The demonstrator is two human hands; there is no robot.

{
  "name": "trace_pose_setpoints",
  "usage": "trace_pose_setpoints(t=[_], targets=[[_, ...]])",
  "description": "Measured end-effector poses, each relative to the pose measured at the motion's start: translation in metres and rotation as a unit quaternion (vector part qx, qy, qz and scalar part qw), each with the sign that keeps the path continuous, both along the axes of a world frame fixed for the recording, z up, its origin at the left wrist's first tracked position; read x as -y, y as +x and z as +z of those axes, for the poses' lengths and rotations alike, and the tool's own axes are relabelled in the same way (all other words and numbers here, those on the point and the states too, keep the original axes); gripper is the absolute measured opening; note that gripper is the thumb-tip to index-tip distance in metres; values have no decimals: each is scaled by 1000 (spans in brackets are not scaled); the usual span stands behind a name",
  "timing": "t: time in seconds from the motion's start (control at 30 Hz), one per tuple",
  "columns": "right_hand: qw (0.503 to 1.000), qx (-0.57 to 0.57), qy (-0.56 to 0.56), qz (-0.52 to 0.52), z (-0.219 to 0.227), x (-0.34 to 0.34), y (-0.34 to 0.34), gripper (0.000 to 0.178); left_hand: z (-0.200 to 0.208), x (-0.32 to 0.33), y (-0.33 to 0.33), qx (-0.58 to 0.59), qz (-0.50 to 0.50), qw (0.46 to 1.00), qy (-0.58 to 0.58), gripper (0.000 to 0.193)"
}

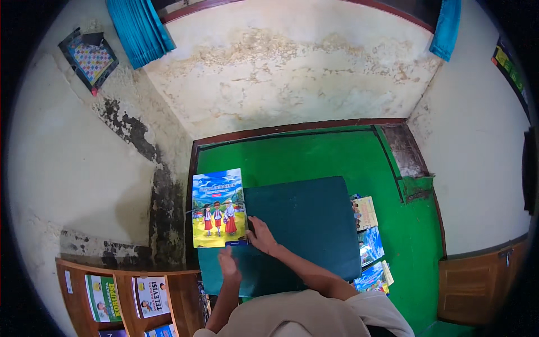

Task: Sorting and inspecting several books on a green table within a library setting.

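A colourful book [217,210] with three drawn children in red and white on its cover lies at the left end of the dark green table [303,224]. A thin dark line, perhaps a string, crosses the cover. My right hand [261,236] rests against the book's right edge, fingers apart. Just below the near edge is my left hand [229,265], raised and slightly smeared, so its fingers do not show clearly. A dark blue strip shows at the book's near edge, between the two hands.
Several books [370,245] lie on the green floor [407,247] right of the table. A wooden rack [126,273] with upright books stands at the lower left. At the right is a low wooden cabinet [471,286]. A stained wall [297,78] rises behind.
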State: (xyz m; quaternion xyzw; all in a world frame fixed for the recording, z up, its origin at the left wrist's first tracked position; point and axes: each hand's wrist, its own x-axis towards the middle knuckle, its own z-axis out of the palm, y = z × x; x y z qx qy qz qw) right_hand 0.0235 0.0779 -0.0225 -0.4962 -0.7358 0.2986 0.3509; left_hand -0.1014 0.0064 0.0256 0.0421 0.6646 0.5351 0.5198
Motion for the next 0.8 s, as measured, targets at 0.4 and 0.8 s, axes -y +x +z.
trace_pose_setpoints(t=[0.4,0.8], targets=[[983,-136,-117,-36,-12,19,-14,45,-63,-38,-116,-606,-146,782,-29,29],[984,-116,-90,-97,-6,37,-33,42,-66,-29,-122,-653,-141,743,-39,19]])
